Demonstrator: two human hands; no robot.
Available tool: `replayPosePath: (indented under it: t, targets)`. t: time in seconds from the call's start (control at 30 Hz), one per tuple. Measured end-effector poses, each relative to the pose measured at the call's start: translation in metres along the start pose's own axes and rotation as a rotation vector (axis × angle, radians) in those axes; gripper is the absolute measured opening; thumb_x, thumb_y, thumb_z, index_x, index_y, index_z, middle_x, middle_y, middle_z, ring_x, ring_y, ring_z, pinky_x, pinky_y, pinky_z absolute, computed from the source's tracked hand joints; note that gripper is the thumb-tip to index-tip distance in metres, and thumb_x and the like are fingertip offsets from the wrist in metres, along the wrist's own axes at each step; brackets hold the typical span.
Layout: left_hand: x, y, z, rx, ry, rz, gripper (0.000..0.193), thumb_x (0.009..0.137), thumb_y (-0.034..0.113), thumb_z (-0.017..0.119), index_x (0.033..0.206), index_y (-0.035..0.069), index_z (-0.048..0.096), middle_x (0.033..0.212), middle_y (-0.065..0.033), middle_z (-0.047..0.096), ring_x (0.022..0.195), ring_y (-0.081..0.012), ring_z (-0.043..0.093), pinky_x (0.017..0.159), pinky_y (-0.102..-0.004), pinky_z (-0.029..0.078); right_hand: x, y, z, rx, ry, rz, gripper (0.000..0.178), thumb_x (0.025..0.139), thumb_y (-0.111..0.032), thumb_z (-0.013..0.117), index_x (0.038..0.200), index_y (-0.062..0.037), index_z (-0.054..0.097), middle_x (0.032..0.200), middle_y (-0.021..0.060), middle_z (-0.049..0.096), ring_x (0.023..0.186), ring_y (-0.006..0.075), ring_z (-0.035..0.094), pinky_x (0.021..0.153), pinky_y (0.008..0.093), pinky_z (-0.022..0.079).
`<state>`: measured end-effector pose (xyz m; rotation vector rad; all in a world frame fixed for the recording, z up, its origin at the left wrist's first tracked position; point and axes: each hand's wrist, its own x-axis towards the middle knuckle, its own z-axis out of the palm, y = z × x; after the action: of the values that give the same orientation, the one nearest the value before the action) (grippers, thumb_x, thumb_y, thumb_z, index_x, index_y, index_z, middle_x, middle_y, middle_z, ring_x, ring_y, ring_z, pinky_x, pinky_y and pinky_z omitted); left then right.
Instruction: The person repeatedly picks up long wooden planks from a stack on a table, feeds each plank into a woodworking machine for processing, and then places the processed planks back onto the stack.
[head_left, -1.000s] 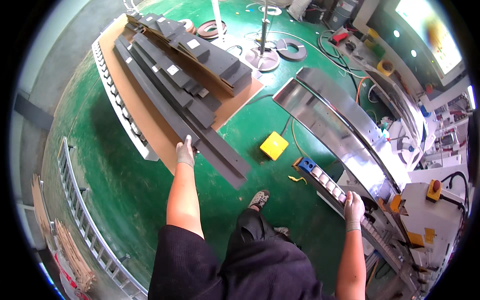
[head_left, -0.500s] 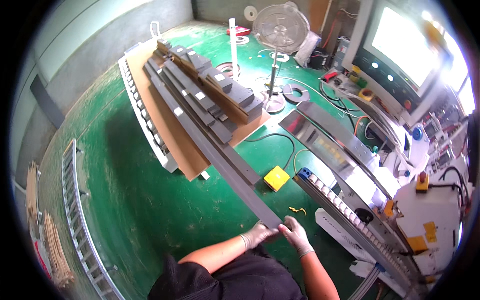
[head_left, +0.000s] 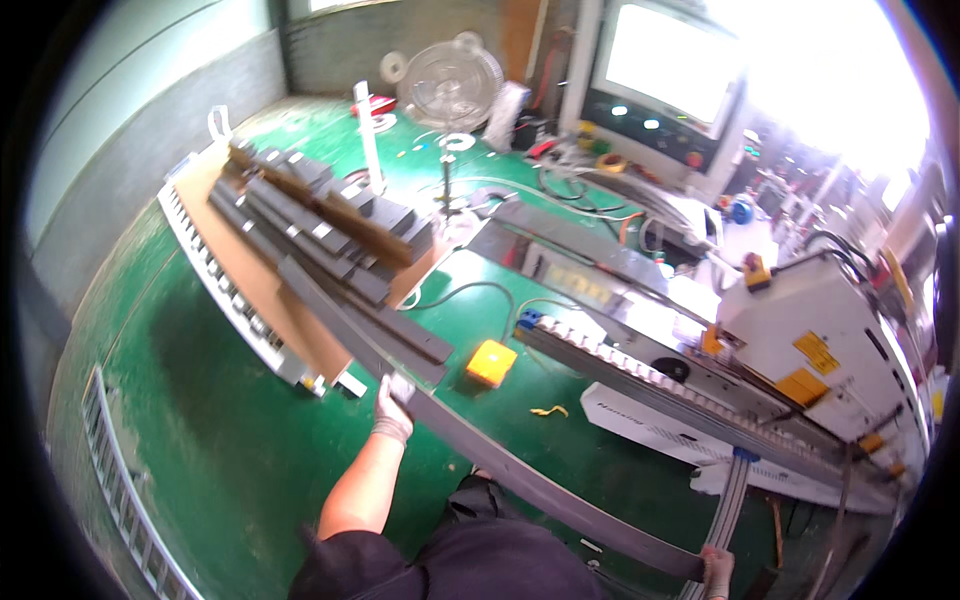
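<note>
A long grey strip (head_left: pixel 520 474) runs diagonally across the view from the stack at the far left to the lower right. Partway along it, my gloved left hand (head_left: pixel 394 408) is wrapped round its edge, just clear of the near end of the stack. At the lower right my gloved right hand (head_left: pixel 716 568) grips the strip's near end, with its fingers partly hidden. The strip's far end lies over or beside several grey pieces (head_left: pixel 325 235), which rest on brown cardboard (head_left: pixel 240 258); whether it touches them I cannot tell.
The cardboard lies on a white roller stand (head_left: pixel 230 318). Right of it, on the green floor, is a yellow box (head_left: pixel 491 363) with a cable. A roller rail (head_left: pixel 640 372) and white machine (head_left: pixel 800 335) stand at the right, a fan (head_left: pixel 447 85) at the back, a metal ladder (head_left: pixel 125 480) at left.
The view has turned right. My right hand has moved far right with the strip's near end. My left hand now holds the strip partway along, and the strip has come partly off the stack.
</note>
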<state>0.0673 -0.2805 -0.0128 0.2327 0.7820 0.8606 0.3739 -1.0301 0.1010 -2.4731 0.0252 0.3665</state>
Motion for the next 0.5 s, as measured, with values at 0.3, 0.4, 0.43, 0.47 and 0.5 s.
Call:
replayPosePath:
  t: [0.3, 0.4, 0.43, 0.47, 0.5]
  targets:
    - [-0.197, -0.089, 0.130, 0.357, -0.274, -0.480, 0.037, 0.099, 0.039, 0.056, 0.119, 0.008, 0.057, 0.115, -0.0076, 0.064, 0.107, -0.0273, 0.061, 0.096, -0.0476, 0.050, -0.151, 0.184, -0.117, -0.194, 0.852, 0.238, 0.051, 0.097, -0.037, 0.053, 0.069, 0.0042, 0.055, 0.063, 0.0179, 0.055, 0.061, 0.0314, 0.053, 0.060, 0.0442, 0.040]
    - [-0.201, -0.129, 0.158, 0.473, -0.452, -0.568, 0.036, 0.101, 0.038, 0.054, 0.125, 0.012, 0.053, 0.116, -0.0054, 0.063, 0.109, -0.0227, 0.060, 0.088, -0.0467, 0.052, -0.261, 0.244, -0.111, -0.224, 0.968, 0.258, 0.050, 0.095, -0.040, 0.053, 0.073, 0.0036, 0.060, 0.070, 0.0195, 0.062, 0.067, 0.0328, 0.059, 0.062, 0.0454, 0.042]
    - [-0.192, -0.159, 0.159, 0.454, -0.577, -0.678, 0.033, 0.101, 0.037, 0.053, 0.123, 0.013, 0.054, 0.116, -0.0044, 0.063, 0.109, -0.0207, 0.060, 0.087, -0.0433, 0.052, -0.323, 0.305, -0.133, -0.345, 1.100, 0.227, 0.046, 0.094, -0.037, 0.053, 0.073, 0.0025, 0.061, 0.074, 0.0205, 0.064, 0.070, 0.0327, 0.061, 0.063, 0.0451, 0.044]
    - [-0.208, -0.157, 0.170, 0.534, -0.620, -0.668, 0.032, 0.102, 0.037, 0.053, 0.122, 0.013, 0.054, 0.115, -0.0038, 0.063, 0.108, -0.0202, 0.060, 0.088, -0.0419, 0.052, -0.342, 0.292, -0.101, -0.370, 0.891, 0.513, 0.050, 0.097, -0.043, 0.048, 0.080, 0.0005, 0.066, 0.080, 0.0210, 0.067, 0.077, 0.0377, 0.063, 0.069, 0.0489, 0.047]
    - [-0.221, -0.146, 0.180, 0.596, -0.647, -0.643, 0.030, 0.102, 0.037, 0.053, 0.121, 0.013, 0.055, 0.115, -0.0033, 0.063, 0.108, -0.0196, 0.061, 0.088, -0.0405, 0.051, -0.352, 0.248, -0.082, -0.448, 0.607, 0.724, 0.055, 0.099, -0.048, 0.043, 0.086, -0.0015, 0.070, 0.086, 0.0215, 0.069, 0.085, 0.0427, 0.065, 0.075, 0.0527, 0.050]
